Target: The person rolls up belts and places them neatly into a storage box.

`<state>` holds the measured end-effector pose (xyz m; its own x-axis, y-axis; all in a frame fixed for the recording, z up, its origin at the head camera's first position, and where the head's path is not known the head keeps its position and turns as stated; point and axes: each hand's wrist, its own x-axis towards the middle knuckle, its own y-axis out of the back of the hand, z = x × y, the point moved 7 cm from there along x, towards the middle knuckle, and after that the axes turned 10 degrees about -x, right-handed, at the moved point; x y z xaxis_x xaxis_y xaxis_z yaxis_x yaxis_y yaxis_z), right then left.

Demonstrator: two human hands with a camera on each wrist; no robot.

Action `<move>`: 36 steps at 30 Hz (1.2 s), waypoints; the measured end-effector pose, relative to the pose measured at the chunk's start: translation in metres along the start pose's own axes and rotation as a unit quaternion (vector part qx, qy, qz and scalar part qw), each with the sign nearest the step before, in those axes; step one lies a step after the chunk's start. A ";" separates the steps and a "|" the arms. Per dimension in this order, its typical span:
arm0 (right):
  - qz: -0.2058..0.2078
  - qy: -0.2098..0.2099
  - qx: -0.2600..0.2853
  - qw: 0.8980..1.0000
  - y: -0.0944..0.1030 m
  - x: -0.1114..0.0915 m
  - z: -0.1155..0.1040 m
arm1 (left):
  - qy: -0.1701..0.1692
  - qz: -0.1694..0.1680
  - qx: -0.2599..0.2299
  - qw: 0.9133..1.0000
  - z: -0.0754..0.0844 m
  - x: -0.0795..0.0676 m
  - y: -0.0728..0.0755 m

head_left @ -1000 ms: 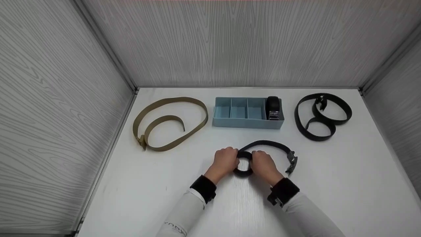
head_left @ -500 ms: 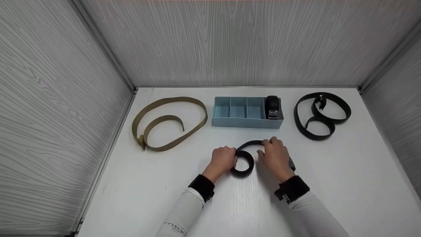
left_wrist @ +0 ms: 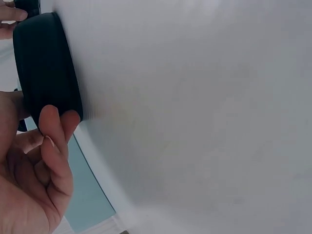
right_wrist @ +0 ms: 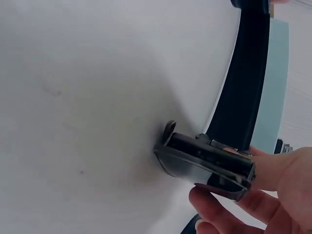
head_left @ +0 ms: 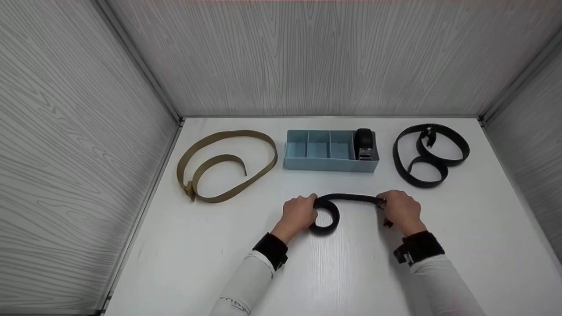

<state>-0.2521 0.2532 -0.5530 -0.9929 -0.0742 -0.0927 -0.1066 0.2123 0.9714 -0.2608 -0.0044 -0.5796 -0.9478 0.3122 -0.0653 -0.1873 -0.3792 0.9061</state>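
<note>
A black belt [head_left: 351, 197] lies between my hands, its left part wound into a coil [left_wrist: 46, 63] standing on edge on the table. My left hand [head_left: 300, 215] grips the coil's left side, fingers and thumb pinching the band in the left wrist view. At the other end, my right hand [head_left: 400, 211] holds the dark metal buckle [right_wrist: 204, 161] between thumb and fingers. From coil to buckle the strap runs nearly straight. In the head view the hand partly hides the buckle.
Behind the hands stands a blue tray [head_left: 331, 165] with several compartments; its rightmost one holds a rolled black belt [head_left: 364, 140] with a silver buckle. A loose tan belt [head_left: 246, 132] lies at left, another black belt [head_left: 426, 184] at right. Panels enclose the white table.
The right hand has left the coil, moved right along the strap and taken hold of the buckle. The once curved strap is now nearly straight. The left hand stays at the coil.
</note>
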 end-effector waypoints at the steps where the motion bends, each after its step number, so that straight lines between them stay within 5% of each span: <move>1: 0.013 0.003 -0.005 1.000 0.001 0.000 -0.001 | 0.006 0.002 -0.006 1.000 0.000 0.000 0.000; 4: 0.081 0.030 -0.026 0.996 0.006 0.000 -0.011 | 0.022 0.012 -0.025 0.999 0.001 -0.001 -0.002; 8: 0.198 0.077 -0.042 0.976 0.017 -0.006 -0.036 | 0.040 0.034 -0.040 0.998 0.002 -0.002 -0.003; 10: 0.217 0.087 -0.024 0.972 0.018 -0.009 -0.050 | 0.046 0.044 -0.042 0.997 0.003 -0.003 -0.002; 15: 0.097 0.069 0.072 0.990 -0.006 -0.011 -0.078 | 0.048 0.052 -0.047 0.996 0.003 -0.003 -0.002; 19: 0.002 0.054 0.132 0.990 -0.034 -0.013 -0.096 | 0.046 0.042 -0.045 0.997 0.004 -0.003 -0.001; 28: 0.011 0.051 0.122 0.991 -0.044 -0.010 -0.115 | 0.001 0.009 -0.036 0.999 0.005 -0.002 0.005; 36: 0.021 0.098 0.088 0.991 -0.042 -0.009 -0.121 | -0.023 -0.014 -0.027 0.999 0.004 0.000 0.003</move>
<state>-0.2324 0.1267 -0.5662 -0.9692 -0.2461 0.0089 -0.0891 0.3841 0.9190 -0.2604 -0.0025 -0.5753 -0.9292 0.3631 -0.0691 -0.2279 -0.4154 0.8806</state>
